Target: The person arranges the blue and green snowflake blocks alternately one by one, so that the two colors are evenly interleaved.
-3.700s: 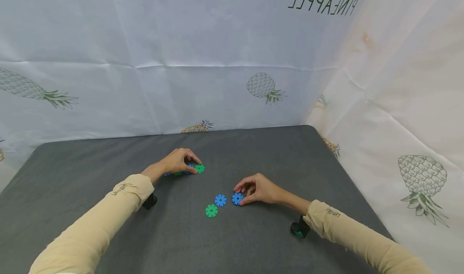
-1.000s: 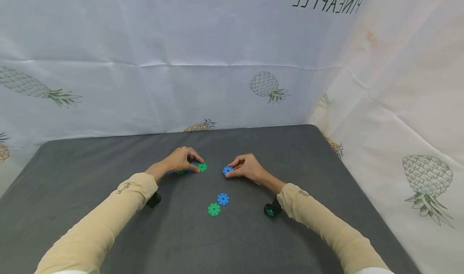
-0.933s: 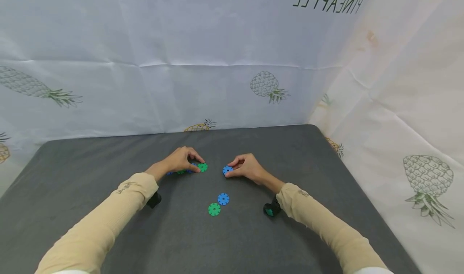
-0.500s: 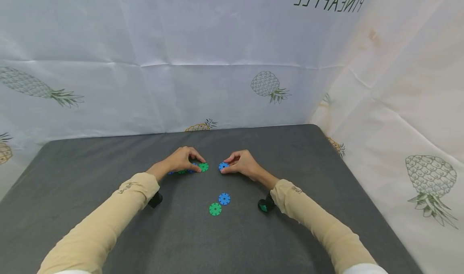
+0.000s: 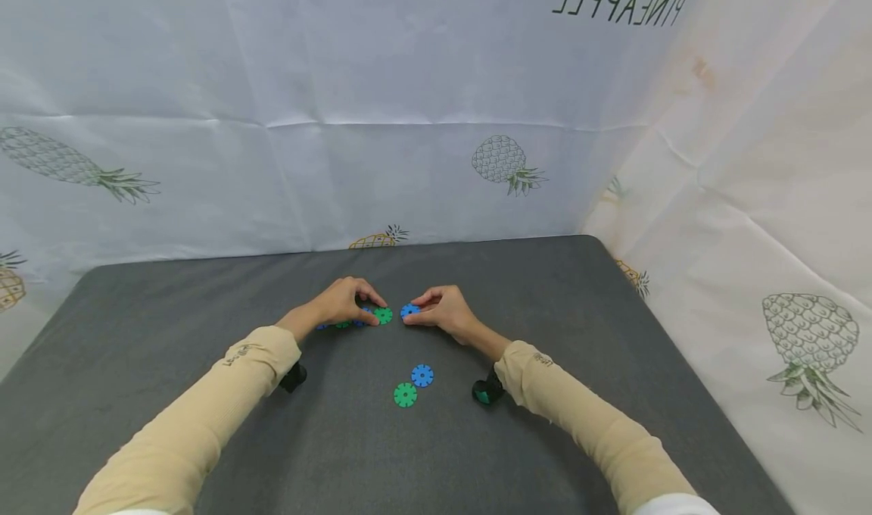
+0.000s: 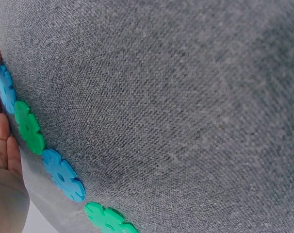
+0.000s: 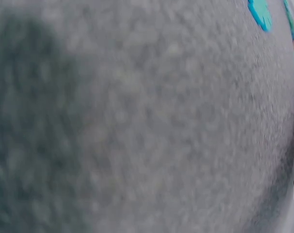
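Observation:
My left hand [image 5: 338, 300] pinches a green notched disc [image 5: 384, 316] between thumb and fingers, at the right end of a row laid on the grey cloth. Green and blue discs alternate along that row; a blue disc [image 6: 62, 174] and a green disc [image 6: 29, 127] in it show in the left wrist view, overlapping edge to edge. Part of the row is hidden behind my left hand in the head view. My right hand [image 5: 446, 314] holds a blue notched disc [image 5: 409, 311] by its edge, a small gap to the right of the green one.
Nearer to me lie a loose blue disc [image 5: 422, 376] and a loose green disc [image 5: 405, 394], edges close together. Dark grey cloth covers the table [image 5: 327, 439]. White pineapple-print curtains [image 5: 381, 174] hang behind it and along the right side.
My right hand has brought the blue disc from beside the loose discs away from me and leftward, close to the green disc. My left hand keeps its hold at the row's end.

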A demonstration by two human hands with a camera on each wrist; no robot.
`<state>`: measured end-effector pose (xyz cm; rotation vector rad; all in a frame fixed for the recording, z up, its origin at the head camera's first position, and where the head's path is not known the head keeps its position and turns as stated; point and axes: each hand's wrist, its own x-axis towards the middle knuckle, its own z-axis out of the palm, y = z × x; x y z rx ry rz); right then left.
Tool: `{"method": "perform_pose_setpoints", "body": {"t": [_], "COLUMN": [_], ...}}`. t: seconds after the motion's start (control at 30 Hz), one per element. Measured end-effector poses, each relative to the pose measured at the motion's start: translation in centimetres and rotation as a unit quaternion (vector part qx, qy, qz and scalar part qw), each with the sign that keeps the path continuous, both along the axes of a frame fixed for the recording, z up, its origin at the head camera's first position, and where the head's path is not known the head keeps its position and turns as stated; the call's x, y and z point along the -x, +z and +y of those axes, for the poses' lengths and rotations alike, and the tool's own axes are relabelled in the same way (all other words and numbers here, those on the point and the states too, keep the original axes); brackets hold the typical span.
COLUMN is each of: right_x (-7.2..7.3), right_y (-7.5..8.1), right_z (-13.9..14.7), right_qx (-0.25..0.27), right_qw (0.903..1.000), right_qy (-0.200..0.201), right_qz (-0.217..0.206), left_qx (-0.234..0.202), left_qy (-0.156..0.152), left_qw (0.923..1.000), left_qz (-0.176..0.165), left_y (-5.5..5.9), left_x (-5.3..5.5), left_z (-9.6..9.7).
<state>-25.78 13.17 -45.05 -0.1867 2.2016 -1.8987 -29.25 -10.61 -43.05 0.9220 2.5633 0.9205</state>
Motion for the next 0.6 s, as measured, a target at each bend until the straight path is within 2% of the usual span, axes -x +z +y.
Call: {"method": "perform_pose_setpoints", "body": {"t": [0.2,0.37,0.5,0.6], "right_x": [-0.22,-0.22,-0.25,-0.31], "right_y": [0.11,0.17,0.33,0.50], "right_z": [-0.49,-0.52,-0.70,-0.97], "right_qx": [-0.001,-0.022,-0.079,-0.131], "right_qw": [0.9999,0.9997,0.9966,0.9899], "right_qy": [-0.011,-0.010,-0.008,-0.008], "right_qz": [-0.001,-0.001,0.023,0.054], "left_qx": [-0.003,-0.001,-0.003,-0.005], "left_qy": [0.000,0.000,-0.001,0.001], "left_qw": [1.0000,1.0000,1.0000,1.0000], "left_qz": [-0.002,-0.006,-0.007,-0.007], "left_y": [-0.03,0.02,0.08,0.10], "left_x": [-0.01,0.05,0.08,0.08], "left_z": [-0.03,0.03,0.05,0.03]}}
